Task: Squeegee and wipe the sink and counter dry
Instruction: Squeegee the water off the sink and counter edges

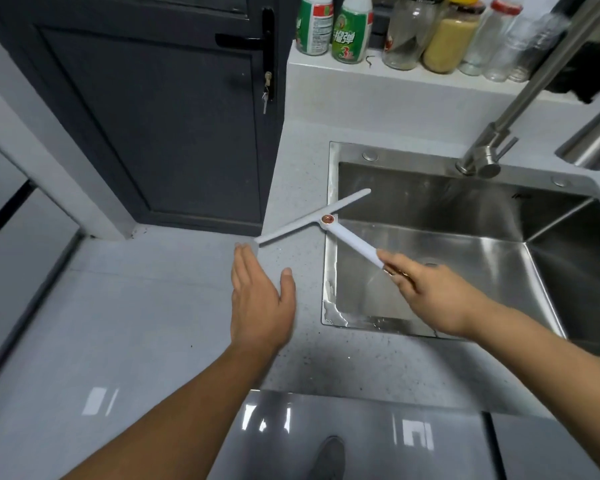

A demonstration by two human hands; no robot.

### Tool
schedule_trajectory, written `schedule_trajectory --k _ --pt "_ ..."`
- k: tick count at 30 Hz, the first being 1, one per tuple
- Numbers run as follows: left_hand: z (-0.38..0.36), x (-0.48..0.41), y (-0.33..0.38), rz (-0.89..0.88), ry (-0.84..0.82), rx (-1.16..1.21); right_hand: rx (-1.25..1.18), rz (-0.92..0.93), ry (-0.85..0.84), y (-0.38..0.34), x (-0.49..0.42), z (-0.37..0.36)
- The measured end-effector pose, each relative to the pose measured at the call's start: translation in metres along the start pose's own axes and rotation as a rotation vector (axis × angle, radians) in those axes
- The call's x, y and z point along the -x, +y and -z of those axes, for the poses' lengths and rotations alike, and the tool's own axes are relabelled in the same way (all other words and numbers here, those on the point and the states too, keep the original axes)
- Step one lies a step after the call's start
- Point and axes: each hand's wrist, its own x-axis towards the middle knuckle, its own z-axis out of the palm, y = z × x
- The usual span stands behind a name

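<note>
My right hand (426, 292) grips the handle end of a white T-shaped squeegee (329, 221). Its blade stretches across the left rim of the steel sink (330, 258), one end over the grey speckled counter (302, 161), the other over the basin. My left hand (260, 299) is flat and open, fingers together, over the counter just left of the sink and below the blade's near end, holding nothing. Water streaks and droplets show on the sink's left and front rims.
A steel faucet (520, 98) rises at the sink's back right. A raised ledge (361, 77) behind holds two green-labelled bottles (350, 29) and several glass jars (447, 32). A dark door (153, 116) with a key stands to the left; glossy floor lies below.
</note>
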Motion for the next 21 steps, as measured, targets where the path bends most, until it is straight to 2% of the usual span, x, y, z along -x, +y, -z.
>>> schedule_trajectory --k 6,10,17,21 --pt "0.007 0.000 0.000 -0.012 -0.047 0.113 0.035 -0.108 -0.117 0.059 0.098 0.019" --pt "0.009 0.001 0.001 -0.056 -0.072 0.059 0.039 -0.112 -0.088 0.073 0.126 0.033" --pt "0.015 0.006 0.002 -0.039 -0.029 0.113 -0.036 0.001 0.083 0.026 0.045 0.020" --pt "0.018 0.018 -0.002 0.067 0.035 0.151 0.009 0.108 0.013 -0.004 0.006 0.001"
